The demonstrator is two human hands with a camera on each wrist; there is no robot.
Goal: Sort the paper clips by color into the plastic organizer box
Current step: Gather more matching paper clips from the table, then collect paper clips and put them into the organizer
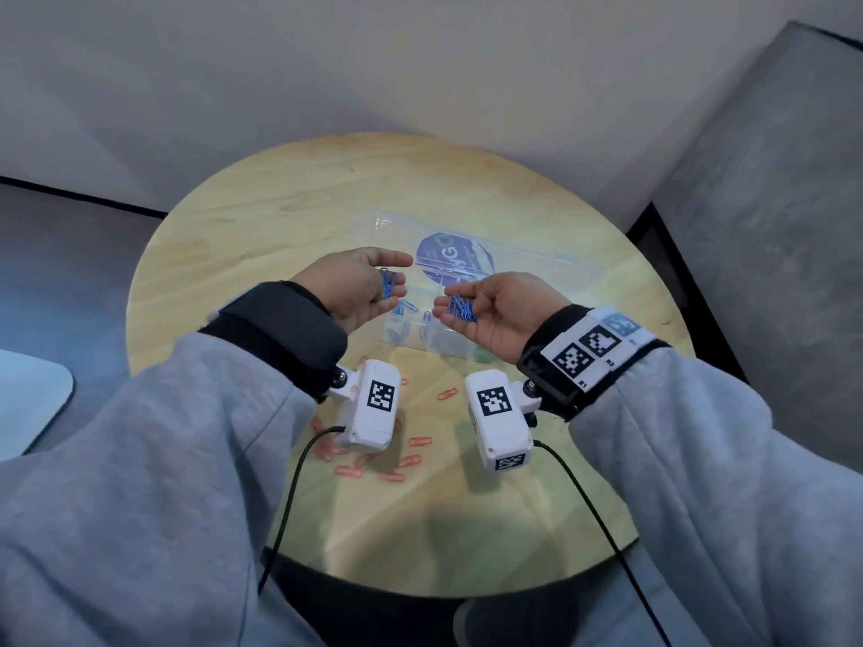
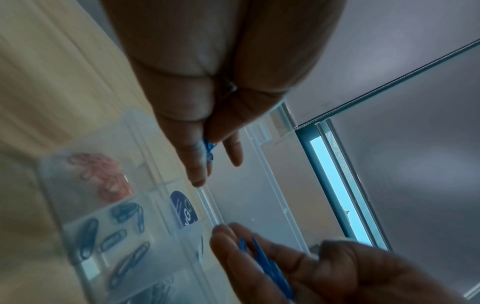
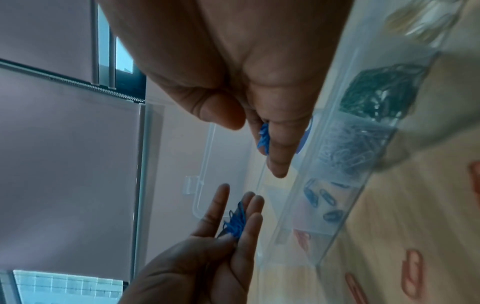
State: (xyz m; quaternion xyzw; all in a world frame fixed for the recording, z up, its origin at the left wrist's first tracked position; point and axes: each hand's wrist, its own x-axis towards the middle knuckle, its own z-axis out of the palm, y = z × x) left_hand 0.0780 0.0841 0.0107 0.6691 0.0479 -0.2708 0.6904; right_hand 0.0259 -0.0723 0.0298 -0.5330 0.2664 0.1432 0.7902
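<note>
My left hand [image 1: 401,282] hovers palm-in over the clear organizer box [image 1: 537,266]. A small bunch of blue paper clips [image 1: 387,284] lies on its nearly straight fingers, thumb apart; the right wrist view shows these clips [image 3: 235,224] on that hand [image 3: 241,203]. My right hand [image 1: 443,303] faces it a little apart, cupped around a bigger bunch of blue clips [image 1: 462,310], fingers and thumb curled; the left wrist view shows that bunch [image 2: 262,259]. Below the hands, one compartment [image 2: 122,216] holds a few blue clips and its neighbour holds red clips [image 2: 103,174].
Several red clips [image 1: 411,441] lie loose on the round wooden table [image 1: 280,203] between the box and me. The box's open lid carries a blue sticker [image 1: 448,259]. Other compartments hold dark green clips [image 3: 381,94] and silver clips [image 3: 345,152]. A wall stands behind the table.
</note>
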